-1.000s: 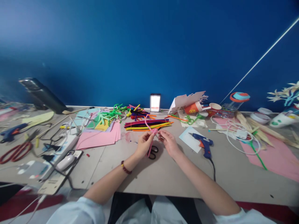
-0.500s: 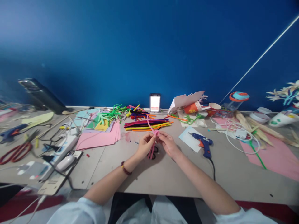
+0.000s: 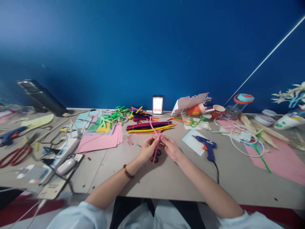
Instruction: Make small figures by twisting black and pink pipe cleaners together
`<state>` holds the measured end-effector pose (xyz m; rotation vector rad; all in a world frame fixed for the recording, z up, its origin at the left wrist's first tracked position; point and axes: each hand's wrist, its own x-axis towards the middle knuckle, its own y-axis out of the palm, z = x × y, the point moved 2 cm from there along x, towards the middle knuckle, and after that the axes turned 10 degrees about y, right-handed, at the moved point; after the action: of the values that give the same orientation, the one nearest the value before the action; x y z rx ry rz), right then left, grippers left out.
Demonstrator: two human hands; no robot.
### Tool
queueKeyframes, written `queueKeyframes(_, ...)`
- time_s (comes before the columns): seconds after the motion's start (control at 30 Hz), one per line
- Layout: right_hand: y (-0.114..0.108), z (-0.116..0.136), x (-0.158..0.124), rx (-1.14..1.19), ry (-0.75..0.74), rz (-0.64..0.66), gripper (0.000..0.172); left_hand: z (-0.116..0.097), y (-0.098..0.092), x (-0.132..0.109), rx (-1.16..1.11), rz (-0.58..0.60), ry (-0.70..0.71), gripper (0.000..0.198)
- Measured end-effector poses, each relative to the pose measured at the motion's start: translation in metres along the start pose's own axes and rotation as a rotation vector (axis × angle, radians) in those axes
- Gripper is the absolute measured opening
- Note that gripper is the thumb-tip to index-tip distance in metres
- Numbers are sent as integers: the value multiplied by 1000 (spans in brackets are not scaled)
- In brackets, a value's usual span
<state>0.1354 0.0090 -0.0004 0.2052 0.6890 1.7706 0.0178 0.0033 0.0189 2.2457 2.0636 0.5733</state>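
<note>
Between my two hands is a bundle of pink pipe cleaners (image 3: 152,127), pinched where they meet and twist together. One end sticks up toward the back, and others hang down below my fingers. My left hand (image 3: 148,148) is closed on it from the left, with a beaded bracelet at the wrist. From the right, my right hand (image 3: 172,149) pinches the same pink knot, its fingertips close to the left ones. Black-handled scissors (image 3: 157,155) lie on the table beneath, partly hidden by the hands and pipe cleaners.
Behind my hands lies a bundle of coloured pipe cleaners (image 3: 149,128). A blue glue gun (image 3: 207,146) rests on the right, its cord running forward. Pink paper sheets (image 3: 100,143), a power strip (image 3: 60,159) and red-handled scissors (image 3: 16,156) are on the left. A phone (image 3: 157,105) stands against the wall.
Hardly anything differs. Both hands keep hold of the pink pipe cleaners in the same spot, with only a very slight shift of the fingers.
</note>
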Motion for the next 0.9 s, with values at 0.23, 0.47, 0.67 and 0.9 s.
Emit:
queueKeyframes(0.23, -3, -1, 1, -23, 13, 3, 23, 2, -1, 2, -22, -5, -14, 32)
queueKeyframes(0.47, -4, -3, 4, 141, 31, 42, 19, 6, -3, 5, -66, 13, -79, 35)
queueKeyframes(0.67, -7, -1, 6, 201, 64, 11, 17, 8, -8, 4, 98, 36, 67, 32)
queueKeyframes(0.9, -10, -1, 6, 203, 106, 19, 11, 5, -8, 5, 333, 134, 225, 27)
